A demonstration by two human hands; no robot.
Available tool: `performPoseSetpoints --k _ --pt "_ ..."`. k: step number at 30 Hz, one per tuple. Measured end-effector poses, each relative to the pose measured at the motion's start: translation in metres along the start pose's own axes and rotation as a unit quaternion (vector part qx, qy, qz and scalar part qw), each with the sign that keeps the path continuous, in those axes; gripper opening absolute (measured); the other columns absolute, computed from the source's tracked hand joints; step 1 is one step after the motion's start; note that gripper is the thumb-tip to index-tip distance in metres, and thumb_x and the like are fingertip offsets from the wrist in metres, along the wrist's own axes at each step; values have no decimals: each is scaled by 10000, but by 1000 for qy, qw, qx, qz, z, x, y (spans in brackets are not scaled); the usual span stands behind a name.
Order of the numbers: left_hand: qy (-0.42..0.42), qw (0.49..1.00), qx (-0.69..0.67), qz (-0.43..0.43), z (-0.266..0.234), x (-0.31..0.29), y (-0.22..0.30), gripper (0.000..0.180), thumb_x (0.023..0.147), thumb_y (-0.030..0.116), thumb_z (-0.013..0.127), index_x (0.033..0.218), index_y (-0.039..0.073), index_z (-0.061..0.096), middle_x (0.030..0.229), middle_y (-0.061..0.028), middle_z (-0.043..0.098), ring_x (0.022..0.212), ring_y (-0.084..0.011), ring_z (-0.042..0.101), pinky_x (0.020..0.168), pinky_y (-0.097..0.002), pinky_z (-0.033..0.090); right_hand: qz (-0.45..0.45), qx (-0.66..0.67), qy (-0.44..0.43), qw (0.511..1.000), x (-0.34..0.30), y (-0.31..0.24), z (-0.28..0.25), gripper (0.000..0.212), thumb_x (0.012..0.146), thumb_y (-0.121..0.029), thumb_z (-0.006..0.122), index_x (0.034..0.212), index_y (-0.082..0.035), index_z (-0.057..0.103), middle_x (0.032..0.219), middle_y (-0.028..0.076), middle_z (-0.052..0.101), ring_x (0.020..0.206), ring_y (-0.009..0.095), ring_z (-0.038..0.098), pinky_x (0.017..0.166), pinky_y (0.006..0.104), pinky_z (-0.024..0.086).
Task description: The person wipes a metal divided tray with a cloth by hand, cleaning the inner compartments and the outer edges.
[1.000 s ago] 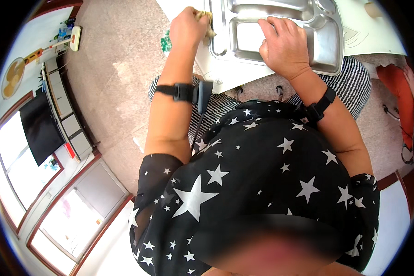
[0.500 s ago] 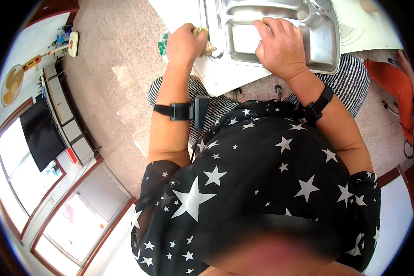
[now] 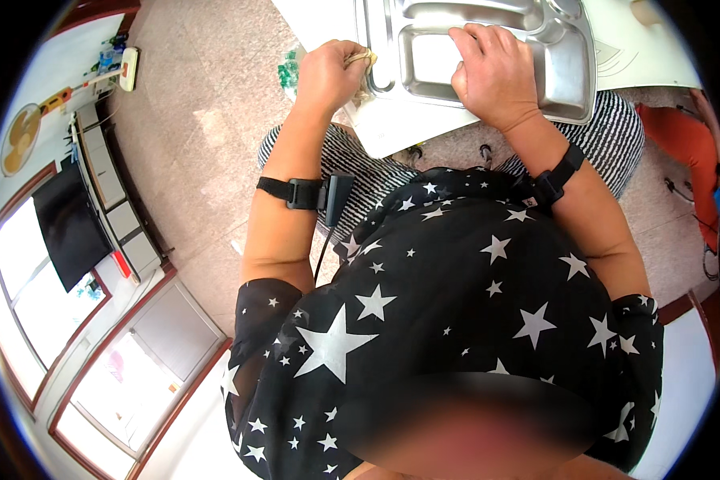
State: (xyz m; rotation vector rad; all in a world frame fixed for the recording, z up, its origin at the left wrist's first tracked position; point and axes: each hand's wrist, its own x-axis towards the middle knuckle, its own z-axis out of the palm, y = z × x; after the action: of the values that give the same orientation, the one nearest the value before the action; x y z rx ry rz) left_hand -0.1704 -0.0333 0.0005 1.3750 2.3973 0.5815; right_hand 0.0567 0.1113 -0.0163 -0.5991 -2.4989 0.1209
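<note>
One bright window (image 3: 24,320) stands at my far left, and beside it come a black panel (image 3: 72,228) and a row of pale cabinets (image 3: 124,216). Next is the floor (image 3: 192,160), which is pinkish and speckled. Some green thing (image 3: 288,74), too small to identify, lies just left of my left hand (image 3: 330,76). With this hand I pinch a yellowish, crumpled cloth (image 3: 362,58) between thumb and fingers, near the left rim of the steel tray (image 3: 432,68). The tray lies before me on a white table (image 3: 412,128), and its near right corner passes over the edge, above my striped trousers (image 3: 620,144). It is shiny, with rounded hollow compartments. My right hand (image 3: 500,80) rests upon its near side, fingers close together, thumb apart; whether it grips the rim, I cannot tell. Farther right, thin curved lines (image 3: 610,60) are printed on the table, and another person's orange-clothed leg (image 3: 680,140) is visible.
</note>
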Motion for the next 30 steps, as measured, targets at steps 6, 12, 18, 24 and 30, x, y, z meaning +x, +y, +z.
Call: performPoseSetpoints --k 6,12,18,24,30 --pt "185 971 -67 138 6 51 18 127 868 106 697 942 20 753 920 -236 684 876 -404 661 781 -458 533 -16 3 -2 1000 4 -5 0 451 759 -151 650 1210 -134 645 1182 34 655 1074 257 607 866 422 479" --pt "150 964 24 218 28 5 15 133 840 60 706 952 70 776 923 -110 684 898 -330 652 763 -428 544 -5 12 2 1000 3 -2 0 446 756 -152 654 1202 -133 648 1165 34 655 1079 258 608 868 423 479" --pt "136 974 -34 180 20 -19 15 166 831 30 704 974 71 777 934 -99 676 905 -307 646 775 -401 548 -8 14 -2 1000 4 -4 1 445 760 -154 650 1204 -121 646 1178 40 650 1083 265 607 881 427 477" --pt "237 963 -23 123 17 4 42 178 833 41 703 996 65 770 944 -110 685 880 -325 654 806 -397 541 0 68 44 997 0 3 3 427 746 -177 678 1169 -119 656 1144 52 641 1047 254 604 876 443 471" --pt "196 973 -101 66 25 -2 31 184 842 41 712 1017 55 769 971 -116 697 881 -304 677 797 -371 548 -29 36 65 997 0 0 -5 395 750 -161 680 1140 -94 664 1241 128 608 1207 323 555 1001 461 442"
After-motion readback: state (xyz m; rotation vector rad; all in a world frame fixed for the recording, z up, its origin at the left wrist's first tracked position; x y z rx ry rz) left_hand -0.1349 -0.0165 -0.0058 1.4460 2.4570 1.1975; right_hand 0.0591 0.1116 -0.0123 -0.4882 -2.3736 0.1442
